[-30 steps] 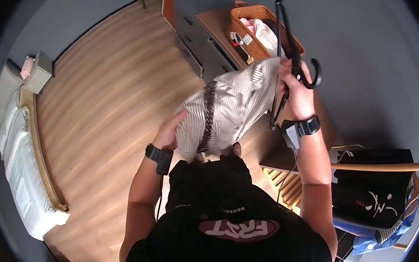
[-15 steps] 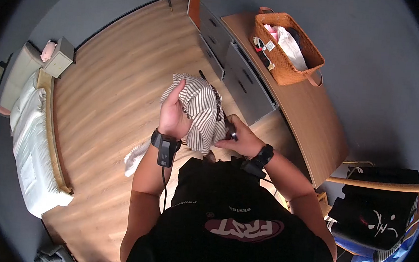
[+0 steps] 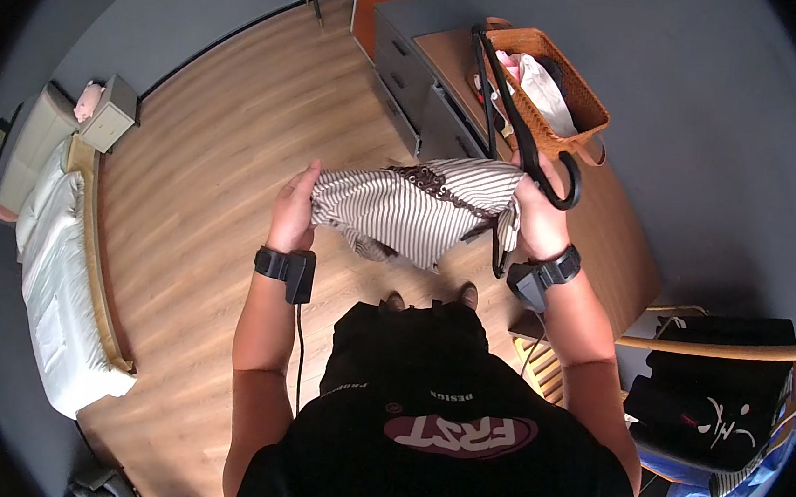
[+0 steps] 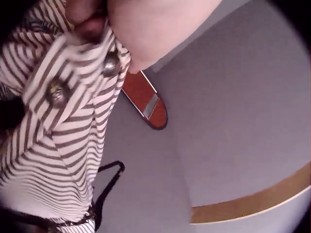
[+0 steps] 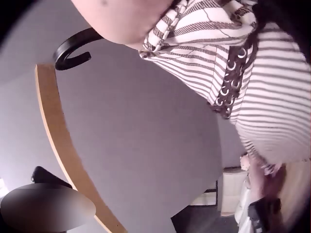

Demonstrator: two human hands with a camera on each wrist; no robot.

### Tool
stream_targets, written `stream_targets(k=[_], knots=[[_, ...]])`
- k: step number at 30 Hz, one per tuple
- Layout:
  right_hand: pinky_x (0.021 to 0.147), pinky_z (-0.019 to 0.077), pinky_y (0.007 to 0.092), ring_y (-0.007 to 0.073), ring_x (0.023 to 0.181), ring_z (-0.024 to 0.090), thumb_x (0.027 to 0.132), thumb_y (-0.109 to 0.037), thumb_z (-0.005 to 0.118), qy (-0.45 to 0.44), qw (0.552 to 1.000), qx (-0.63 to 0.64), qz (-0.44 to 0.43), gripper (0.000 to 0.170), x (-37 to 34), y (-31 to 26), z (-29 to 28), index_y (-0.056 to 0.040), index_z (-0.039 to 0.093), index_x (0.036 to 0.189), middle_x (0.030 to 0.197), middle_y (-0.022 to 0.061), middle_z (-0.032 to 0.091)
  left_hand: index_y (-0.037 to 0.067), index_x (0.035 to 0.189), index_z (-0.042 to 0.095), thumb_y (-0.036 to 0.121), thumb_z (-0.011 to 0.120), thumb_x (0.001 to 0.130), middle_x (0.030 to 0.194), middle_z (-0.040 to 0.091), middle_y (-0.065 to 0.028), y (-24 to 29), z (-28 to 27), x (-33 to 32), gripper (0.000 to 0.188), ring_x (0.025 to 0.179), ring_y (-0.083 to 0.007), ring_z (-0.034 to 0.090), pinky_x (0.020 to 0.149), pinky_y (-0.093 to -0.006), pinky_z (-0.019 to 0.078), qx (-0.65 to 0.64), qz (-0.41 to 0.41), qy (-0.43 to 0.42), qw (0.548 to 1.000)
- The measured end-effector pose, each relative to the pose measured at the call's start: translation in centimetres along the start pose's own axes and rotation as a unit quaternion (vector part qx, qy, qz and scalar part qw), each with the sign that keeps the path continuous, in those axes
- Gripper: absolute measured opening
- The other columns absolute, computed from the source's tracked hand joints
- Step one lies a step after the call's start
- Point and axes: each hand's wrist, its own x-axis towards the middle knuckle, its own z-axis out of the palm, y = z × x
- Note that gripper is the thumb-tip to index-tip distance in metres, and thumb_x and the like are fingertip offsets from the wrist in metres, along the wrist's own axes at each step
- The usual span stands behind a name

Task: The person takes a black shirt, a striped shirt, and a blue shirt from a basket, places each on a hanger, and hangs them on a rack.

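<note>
A brown-and-white striped garment (image 3: 401,207) is stretched sideways between both hands in front of the body. Dark lace trim (image 5: 233,80) runs across it, and metallic buttons (image 4: 58,92) show in the left wrist view. My left hand (image 3: 293,210) grips one end of the cloth, close to the buttons. At the other end my right hand (image 3: 542,221) holds the cloth together with a black clothes hanger (image 3: 515,111). The hanger's hook (image 3: 573,183) sticks out beyond that hand, and the garment and fingers hide part of its frame.
To the right a wooden-topped dresser (image 3: 604,241) carries a wicker basket (image 3: 562,121) with clothes in it. A wooden rail (image 3: 717,348) with a black bag (image 3: 714,390) is at the lower right. A bed (image 3: 68,288) stands on the left, across the wooden floor (image 3: 229,142).
Half a second ago the hands were close together and low, with the garment bunched between them. They have since spread apart, pulling the cloth out; the right hand and hanger have risen rightward.
</note>
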Motion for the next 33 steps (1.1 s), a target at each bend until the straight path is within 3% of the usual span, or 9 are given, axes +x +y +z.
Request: stream_targets(k=[7, 10, 13, 16, 20, 23, 28, 31, 33], knots=[[0.083, 0.0461, 0.0283, 0.0128, 0.091, 0.057, 0.085, 0.000, 0.059, 0.019, 0.994, 0.097, 0.050, 0.028, 1.2, -6.1, 2.2, -0.0010, 0.062, 0.113, 0.097, 0.0021, 0.060, 0.004, 0.121, 0.063, 0.024, 0.060, 0.101, 0.109, 0.068, -0.0059, -2.7, 1.3, -0.2, 0.029, 0.106, -0.0153, 0.063, 0.090, -0.0258, 0.0492, -0.082, 0.051, 0.000, 0.995], [0.084, 0.0475, 0.0288, 0.0131, 0.092, 0.058, 0.084, 0.002, 0.060, -0.028, 0.994, 0.099, 0.029, 0.030, 2.1, -6.6, 2.9, -0.0012, 0.063, 0.115, 0.098, 0.0026, 0.061, 0.006, 0.130, 0.059, 0.022, 0.064, 0.098, 0.121, 0.065, -0.0069, -6.1, 0.7, -0.2, 0.036, 0.114, -0.0196, 0.061, 0.099, -0.0324, 0.0482, 0.063, 0.042, -0.047, 0.996], [0.085, 0.0485, 0.0294, 0.0130, 0.093, 0.060, 0.084, 0.005, 0.058, -0.021, 0.992, 0.119, 0.028, 0.031, 2.4, -6.8, 3.9, -0.0017, 0.064, 0.114, 0.099, 0.0026, 0.062, 0.006, 0.139, 0.051, 0.020, 0.070, 0.095, 0.132, 0.060, -0.0070, -9.9, 1.2, -0.8, 0.050, 0.117, -0.0218, 0.060, 0.104, -0.0379, 0.0466, 0.249, 0.048, -0.249, 0.935], [0.083, 0.0493, 0.0281, 0.0124, 0.092, 0.062, 0.088, 0.003, 0.060, -0.048, 0.992, 0.105, 0.046, 0.025, 2.7, -7.3, 4.1, -0.0025, 0.065, 0.112, 0.099, 0.0030, 0.065, 0.007, 0.147, 0.043, 0.021, 0.079, 0.087, 0.139, 0.056, -0.0091, -12.1, 3.8, -2.9, 0.071, 0.124, -0.0204, 0.055, 0.107, -0.0369, 0.0425, 0.285, -0.008, -0.327, 0.901], [0.083, 0.0501, 0.0278, 0.0122, 0.092, 0.064, 0.092, -0.004, 0.064, -0.067, 0.989, 0.116, 0.062, 0.016, 2.5, -8.0, 4.3, -0.0018, 0.066, 0.108, 0.102, 0.0039, 0.069, 0.006, 0.152, 0.037, 0.031, 0.086, 0.080, 0.151, 0.044, -0.0144, -10.3, 7.8, -5.6, 0.090, 0.140, -0.0308, 0.039, 0.113, -0.0425, 0.0373, 0.352, 0.138, -0.302, 0.875], [0.082, 0.0508, 0.0286, 0.0130, 0.090, 0.064, 0.093, -0.005, 0.064, -0.053, 0.989, 0.119, 0.069, 0.016, 2.3, -8.1, 4.6, -0.0001, 0.066, 0.108, 0.100, 0.0044, 0.069, 0.008, 0.151, 0.039, 0.027, 0.085, 0.078, 0.152, 0.045, -0.0163, -11.0, 8.2, -4.4, 0.088, 0.141, -0.0313, 0.043, 0.115, -0.0383, 0.0355, 0.312, 0.228, -0.279, 0.879], [0.079, 0.0531, 0.0301, 0.0146, 0.086, 0.066, 0.095, -0.006, 0.062, -0.019, 0.995, 0.094, 0.020, 0.016, 2.7, -7.7, 4.0, 0.0011, 0.066, 0.108, 0.098, 0.0058, 0.068, 0.003, 0.129, 0.058, 0.017, 0.070, 0.091, 0.114, 0.071, -0.0106, -10.1, 6.9, -2.5, 0.043, 0.107, -0.0303, 0.067, 0.094, -0.0385, 0.0512, 0.317, 0.236, -0.222, 0.891], [0.079, 0.0538, 0.0311, 0.0162, 0.088, 0.067, 0.096, -0.008, 0.062, 0.021, 0.993, 0.105, 0.043, 0.017, 3.5, -8.3, 3.0, 0.0014, 0.065, 0.111, 0.098, 0.0068, 0.069, 0.006, 0.133, 0.056, 0.016, 0.064, 0.097, 0.117, 0.068, -0.0088, -5.7, 6.6, -2.3, 0.038, 0.108, -0.0233, 0.065, 0.093, -0.0354, 0.0512, 0.269, 0.055, -0.242, 0.931], [0.081, 0.0543, 0.0309, 0.0181, 0.089, 0.069, 0.098, -0.012, 0.061, 0.010, 0.985, 0.156, 0.076, 0.022, 3.6, -9.3, 2.1, 0.0046, 0.064, 0.112, 0.103, 0.0119, 0.071, 0.008, 0.141, 0.048, 0.022, 0.063, 0.100, 0.125, 0.061, -0.0105, -5.8, 5.7, -2.2, 0.046, 0.116, -0.0185, 0.058, 0.095, -0.0324, 0.0493, 0.165, 0.113, -0.267, 0.943]])
